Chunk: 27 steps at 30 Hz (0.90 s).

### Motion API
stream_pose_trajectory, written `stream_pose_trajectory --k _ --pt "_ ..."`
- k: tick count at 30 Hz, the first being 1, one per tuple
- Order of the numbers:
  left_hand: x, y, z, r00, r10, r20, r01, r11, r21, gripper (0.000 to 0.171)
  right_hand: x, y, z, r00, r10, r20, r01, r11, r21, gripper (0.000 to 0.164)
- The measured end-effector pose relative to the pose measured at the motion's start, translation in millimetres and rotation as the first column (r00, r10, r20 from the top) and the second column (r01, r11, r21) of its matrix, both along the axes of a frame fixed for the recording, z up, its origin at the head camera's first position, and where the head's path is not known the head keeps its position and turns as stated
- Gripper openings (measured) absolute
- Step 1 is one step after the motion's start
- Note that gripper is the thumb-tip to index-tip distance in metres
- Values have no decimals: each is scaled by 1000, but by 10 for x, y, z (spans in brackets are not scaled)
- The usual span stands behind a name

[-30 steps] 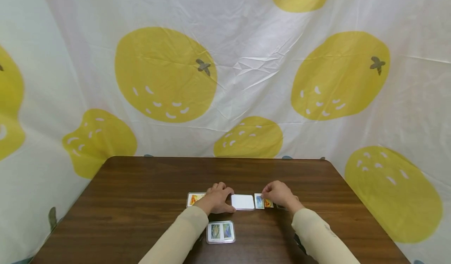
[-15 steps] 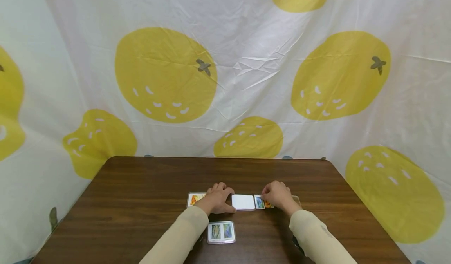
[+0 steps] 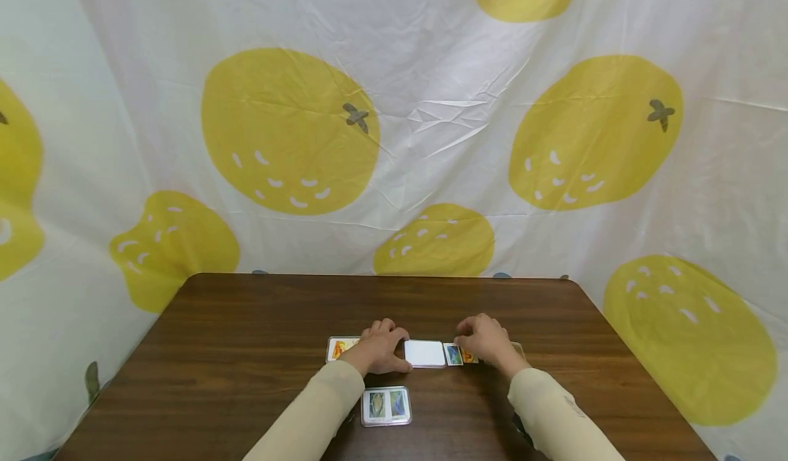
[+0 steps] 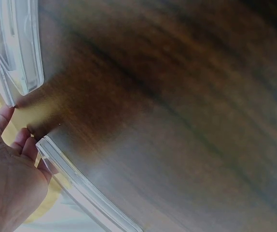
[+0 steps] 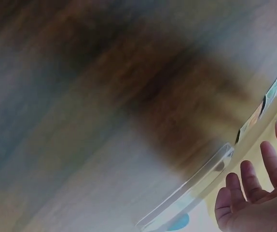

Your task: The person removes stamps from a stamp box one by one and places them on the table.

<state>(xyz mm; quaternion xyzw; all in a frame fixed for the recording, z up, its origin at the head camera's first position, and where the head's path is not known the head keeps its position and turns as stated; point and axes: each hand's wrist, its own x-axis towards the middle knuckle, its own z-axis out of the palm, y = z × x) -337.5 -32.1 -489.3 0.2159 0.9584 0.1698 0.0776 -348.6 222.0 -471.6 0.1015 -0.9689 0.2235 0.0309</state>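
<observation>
My left hand point(image 3: 380, 349) holds a clear flat case with a white face point(image 3: 425, 353) by its left end, the thumb near its front corner and the index finger at its back. In the left wrist view, that clear case point(image 4: 25, 48) lies by the thumb and fingertips. Just right of it, on the table, lie a small stamp-like card with a blue picture point(image 3: 453, 354) and one with an orange picture point(image 3: 469, 356). My right hand point(image 3: 489, 343) hovers over these, fingertips right at the blue card's back edge. Its fingers are spread and loosely bent in the right wrist view.
A clear case with an orange picture point(image 3: 340, 347) lies left of my left hand, partly hidden. Nearer me is a case with two pictures point(image 3: 386, 406). Another case point(image 3: 518, 348) shows behind my right hand. The brown table point(image 3: 265, 310) meets a fruit-print cloth point(image 3: 431, 174).
The blue picture card has shifted slightly toward me. My right hand moved a little left, and its fingertips now look slightly lifted. My left hand has stayed in place.
</observation>
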Motion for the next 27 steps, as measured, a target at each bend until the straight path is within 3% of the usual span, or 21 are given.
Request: stream_pose_trajectory --k 8,27 --pt "-1 6 8 1000 2 4 -2 1000 -1 57 13 92 45 999 38 -17 -39 998 -59 33" --pt "-3 4 -6 1000 4 5 -4 1000 2 58 37 371 88 996 80 40 -73 984 -160 42"
